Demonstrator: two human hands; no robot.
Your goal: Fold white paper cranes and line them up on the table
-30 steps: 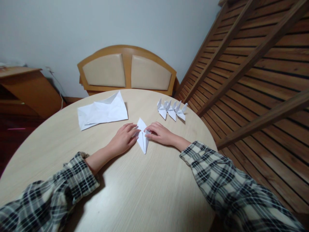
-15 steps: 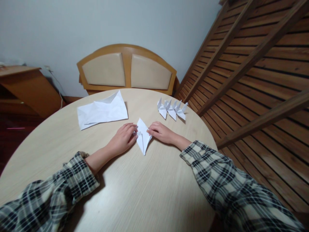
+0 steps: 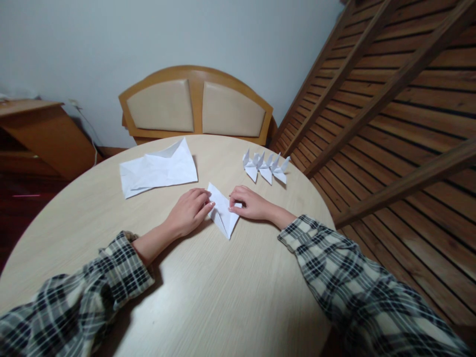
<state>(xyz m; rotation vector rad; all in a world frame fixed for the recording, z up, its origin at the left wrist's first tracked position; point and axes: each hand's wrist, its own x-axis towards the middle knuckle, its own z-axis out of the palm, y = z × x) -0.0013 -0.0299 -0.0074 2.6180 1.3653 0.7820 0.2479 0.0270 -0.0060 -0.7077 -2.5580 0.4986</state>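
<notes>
Between my hands lies a white folded paper (image 3: 223, 218), roughly diamond-shaped, its lower tip pointing toward me. My left hand (image 3: 191, 210) pinches its left edge, thumb on top of the paper. My right hand (image 3: 250, 203) has thumb and fingers closed on the right side of the sheet, where a small flap shows under the fingertips. Both hands rest close to the table, and the fingers partly cover the paper's side corners.
Several white folded paper cranes (image 3: 265, 167) stand in a row at the table's back right. White paper sheets (image 3: 159, 168) lie stacked at the back left. Behind the round table (image 3: 208, 297) is a padded wooden headboard (image 3: 197, 106); a slatted wooden partition (image 3: 405, 99) rises on the right.
The folded paper has turned slightly, its near tip shifting right and its far tip left. My right fingers have moved slightly on it and a flap on the right now spreads outward.
</notes>
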